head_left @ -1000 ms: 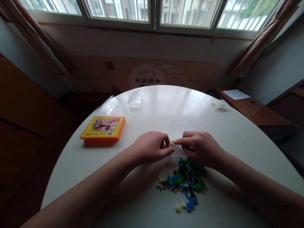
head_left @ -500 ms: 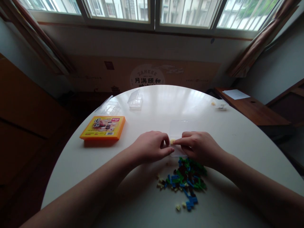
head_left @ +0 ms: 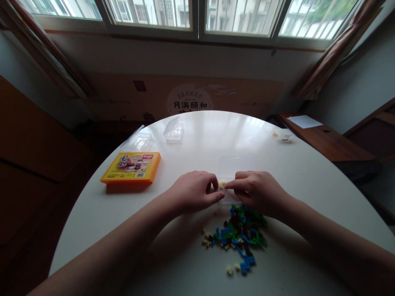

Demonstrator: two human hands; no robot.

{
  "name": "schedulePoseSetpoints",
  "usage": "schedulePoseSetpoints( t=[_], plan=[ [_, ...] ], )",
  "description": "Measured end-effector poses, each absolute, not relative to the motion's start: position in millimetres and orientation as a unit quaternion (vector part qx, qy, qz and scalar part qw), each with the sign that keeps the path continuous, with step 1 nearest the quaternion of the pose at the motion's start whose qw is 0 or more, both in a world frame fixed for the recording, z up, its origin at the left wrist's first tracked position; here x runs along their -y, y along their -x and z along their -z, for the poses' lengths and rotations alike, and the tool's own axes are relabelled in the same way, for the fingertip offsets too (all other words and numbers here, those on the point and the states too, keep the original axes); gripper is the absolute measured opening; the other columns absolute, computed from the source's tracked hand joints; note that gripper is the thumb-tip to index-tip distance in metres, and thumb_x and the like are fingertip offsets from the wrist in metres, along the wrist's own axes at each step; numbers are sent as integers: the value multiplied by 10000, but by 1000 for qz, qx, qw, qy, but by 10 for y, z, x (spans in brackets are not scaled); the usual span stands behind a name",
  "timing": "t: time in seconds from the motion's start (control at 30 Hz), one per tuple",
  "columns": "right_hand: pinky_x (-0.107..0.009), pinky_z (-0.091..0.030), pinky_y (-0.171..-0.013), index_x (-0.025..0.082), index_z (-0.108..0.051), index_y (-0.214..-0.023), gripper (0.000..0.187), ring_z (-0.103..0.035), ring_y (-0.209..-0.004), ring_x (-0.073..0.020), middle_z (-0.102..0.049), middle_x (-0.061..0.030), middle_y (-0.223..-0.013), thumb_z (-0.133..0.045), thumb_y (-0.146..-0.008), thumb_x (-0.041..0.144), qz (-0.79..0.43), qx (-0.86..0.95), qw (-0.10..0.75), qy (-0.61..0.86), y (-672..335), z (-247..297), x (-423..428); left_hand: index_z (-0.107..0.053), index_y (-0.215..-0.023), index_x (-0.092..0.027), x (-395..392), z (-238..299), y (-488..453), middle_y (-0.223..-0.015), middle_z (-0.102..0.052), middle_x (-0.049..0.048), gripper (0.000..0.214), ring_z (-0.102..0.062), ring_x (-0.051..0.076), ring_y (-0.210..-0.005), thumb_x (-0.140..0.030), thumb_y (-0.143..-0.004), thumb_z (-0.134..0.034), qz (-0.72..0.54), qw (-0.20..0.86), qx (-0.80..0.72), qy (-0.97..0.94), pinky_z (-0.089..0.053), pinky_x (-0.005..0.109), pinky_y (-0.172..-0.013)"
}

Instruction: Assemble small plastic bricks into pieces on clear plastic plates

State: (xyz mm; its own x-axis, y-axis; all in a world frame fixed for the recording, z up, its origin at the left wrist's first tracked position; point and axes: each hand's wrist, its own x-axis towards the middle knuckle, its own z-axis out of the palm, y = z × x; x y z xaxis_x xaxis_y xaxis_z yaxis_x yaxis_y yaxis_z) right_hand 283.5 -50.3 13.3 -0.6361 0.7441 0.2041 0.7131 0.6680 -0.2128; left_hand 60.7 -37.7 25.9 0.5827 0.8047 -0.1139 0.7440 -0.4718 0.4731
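Note:
A clear plastic box (head_left: 230, 199) lies with its lid (head_left: 234, 164) open on the white table, between my hands. Small pale yellow bricks (head_left: 222, 185) sit at its left side. My left hand (head_left: 197, 191) is curled at the box's left edge, thumb and forefinger closing on it beside the yellow bricks. With its forefinger stretched out, my right hand (head_left: 259, 191) touches the yellow bricks from the right; its other fingers are bent over the box and partly hidden. Just in front is a loose pile of blue, green, brown and yellow toy bricks (head_left: 242, 230).
To the left lies an orange-and-yellow game box (head_left: 131, 167). Behind it are two open clear plastic cases, one smaller case (head_left: 174, 133) and one larger case (head_left: 140, 142). A clear packet (head_left: 284, 135) rests near the round white table's (head_left: 185, 255) far right edge.
The view has shifted slightly, so everything sits a little further left. Both hands keep nearly the same pose at the box, with the right forefinger still at the yellow bricks.

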Motion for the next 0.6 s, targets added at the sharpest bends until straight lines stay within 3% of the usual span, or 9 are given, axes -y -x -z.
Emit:
schedulePoseSetpoints(
  t=[0.33,0.6],
  plan=[
    [-260,-343,-580,256,-757,-933,275,-591,-673,-136,-695,-1,-778,-524,-825,157,-29,884,172,433,-2878,-178,512,-672,-885,-222,378,-285,-614,-863,-698,31,291,-597,188,-743,-493,-825,-583,-56,253,-453,-853,-381,267,-594],
    [-255,-365,-574,246,-758,-910,269,-601,-658,-134,-708,-3,-782,-524,-815,154,-20,881,193,431,-2950,-197,509,-676,-910,-222,371,-292,-602,-882,-699,35,308,-602,186,-751,-503,-835,-573,-49,261,-456,-849,-394,270,-611]
  ],
)
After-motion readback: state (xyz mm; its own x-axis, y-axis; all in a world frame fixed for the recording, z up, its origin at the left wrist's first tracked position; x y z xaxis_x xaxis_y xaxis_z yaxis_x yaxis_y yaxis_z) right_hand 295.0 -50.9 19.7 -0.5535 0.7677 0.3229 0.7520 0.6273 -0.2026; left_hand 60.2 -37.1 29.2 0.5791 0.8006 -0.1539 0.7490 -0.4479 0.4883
